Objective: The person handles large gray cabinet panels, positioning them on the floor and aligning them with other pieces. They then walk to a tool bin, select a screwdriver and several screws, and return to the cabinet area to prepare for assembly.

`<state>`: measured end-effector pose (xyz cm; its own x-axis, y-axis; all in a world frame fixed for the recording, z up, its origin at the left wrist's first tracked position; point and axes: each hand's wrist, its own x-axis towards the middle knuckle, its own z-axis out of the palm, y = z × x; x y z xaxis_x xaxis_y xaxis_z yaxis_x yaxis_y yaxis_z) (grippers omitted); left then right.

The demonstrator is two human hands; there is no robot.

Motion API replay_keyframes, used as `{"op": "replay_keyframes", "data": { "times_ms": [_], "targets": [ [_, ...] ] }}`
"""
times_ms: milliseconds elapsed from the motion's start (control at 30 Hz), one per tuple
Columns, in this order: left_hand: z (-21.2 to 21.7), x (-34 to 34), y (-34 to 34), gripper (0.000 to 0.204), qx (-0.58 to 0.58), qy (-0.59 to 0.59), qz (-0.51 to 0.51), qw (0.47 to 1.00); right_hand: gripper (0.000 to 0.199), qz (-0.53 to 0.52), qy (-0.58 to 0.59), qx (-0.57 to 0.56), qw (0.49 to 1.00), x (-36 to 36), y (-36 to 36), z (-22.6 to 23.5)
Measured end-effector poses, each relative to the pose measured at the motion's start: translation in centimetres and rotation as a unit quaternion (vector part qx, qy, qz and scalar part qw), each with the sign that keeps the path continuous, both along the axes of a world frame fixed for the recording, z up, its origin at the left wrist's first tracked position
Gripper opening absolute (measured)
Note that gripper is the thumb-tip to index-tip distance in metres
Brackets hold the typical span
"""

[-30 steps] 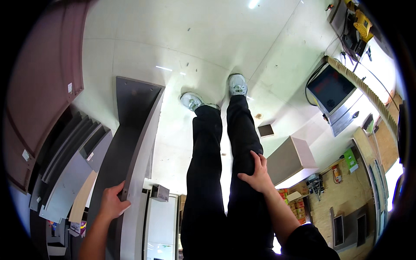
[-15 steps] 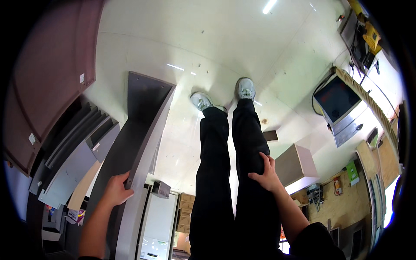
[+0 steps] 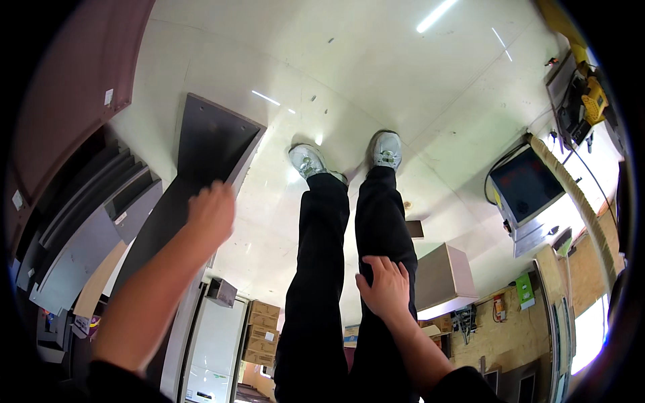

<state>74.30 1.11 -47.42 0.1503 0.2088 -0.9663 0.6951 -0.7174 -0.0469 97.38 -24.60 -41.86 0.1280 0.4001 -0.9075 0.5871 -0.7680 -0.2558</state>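
1. At the far left, a stack of grey and brown panels [image 3: 80, 235] is leaning in layers beside a dark reddish surface [image 3: 74, 74] that is bending along the rim of the view.
2. Just right of them, a tall dark grey board [image 3: 201, 154] is standing on its long edge, running from the pale floor [image 3: 349, 80] toward the person.
3. The left hand [image 3: 211, 213] is hovering at the board's near edge, its back toward the camera and its fingers curled down. I cannot tell whether it is gripping the board or only touching it, since the fingertips are hidden.
4. Below that hand, a small grey box [image 3: 222, 291] is sitting by a white panel [image 3: 211, 349], with cardboard boxes [image 3: 262, 332] stacked just beside it.
5. In the middle, the person's two legs in black trousers [image 3: 329, 269] are stretching out, ending in grey shoes [image 3: 308, 161] planted on the floor.
6. The right hand [image 3: 384, 290] is lying flat on the right thigh, fingers spread and loose, holding nothing.
7. Right of the legs, a pale box-shaped cabinet [image 3: 443, 279] is standing near the knee.
8. Further right, a dark screen [image 3: 527, 188] is sitting in a grey housing, and a yellow tool [image 3: 591, 101] is resting near the upper rim.
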Motion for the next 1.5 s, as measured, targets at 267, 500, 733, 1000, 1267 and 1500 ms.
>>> {"op": "replay_keyframes", "data": {
  "times_ms": [267, 500, 733, 1000, 1267, 1500],
  "targets": [
    [-14.1, -2.7, -4.6, 0.054, 0.149, 0.213, -0.007, 0.966, 0.025, -0.047, -0.004, 0.058, 0.997, 1.1, 0.5, -0.8],
    [-6.6, 0.2, -10.3, 0.056, 0.203, -0.156, -0.017, 0.967, 0.018, -0.013, -0.028, 0.125, 0.992, -0.1, 2.6, 0.1],
    [19.0, 9.9, -22.2, 0.039, 0.096, -0.367, 0.595, 0.709, 0.02, -0.076, 0.023, 0.185, 0.98, 1.7, 0.5, 4.4],
    [35.2, -25.9, -49.7, 0.022, 0.209, -0.177, 0.869, 0.413, 0.025, -0.012, 0.202, 0.193, 0.96, -2.9, 6.1, 17.8],
    [44.5, -50.4, -55.7, 0.012, 0.447, -0.228, 0.864, -0.04, 0.029, -0.044, 0.406, 0.393, 0.824, -16.3, 15.5, 35.2],
    [53.5, -62.3, -34.6, 0.05, 0.475, -0.611, 0.62, 0.133, 0.053, -0.128, 0.33, 0.624, 0.697, -27.0, 14.7, 45.4]
  ]
}}
